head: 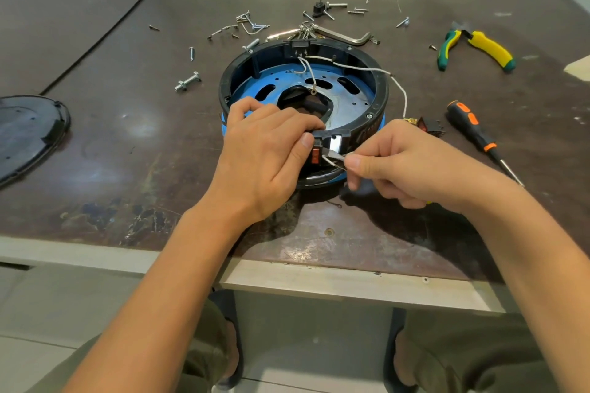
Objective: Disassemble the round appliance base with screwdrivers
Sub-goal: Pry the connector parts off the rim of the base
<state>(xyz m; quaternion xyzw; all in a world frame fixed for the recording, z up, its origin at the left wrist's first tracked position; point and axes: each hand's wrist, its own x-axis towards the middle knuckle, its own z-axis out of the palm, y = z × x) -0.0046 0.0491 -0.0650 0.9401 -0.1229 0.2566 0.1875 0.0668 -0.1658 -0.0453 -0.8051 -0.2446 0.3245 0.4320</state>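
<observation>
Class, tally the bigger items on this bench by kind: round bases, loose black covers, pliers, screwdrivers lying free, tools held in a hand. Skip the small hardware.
Round base: 1
Loose black cover: 1
Pliers: 1
Screwdriver lying free: 1
Thin metal tool in right hand: 1
Total: 5

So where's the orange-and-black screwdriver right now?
The screwdriver lies on the table at the right of the head view, just right of the round appliance base, beyond the right hand and nearer than the green-and-yellow pliers.
</observation>
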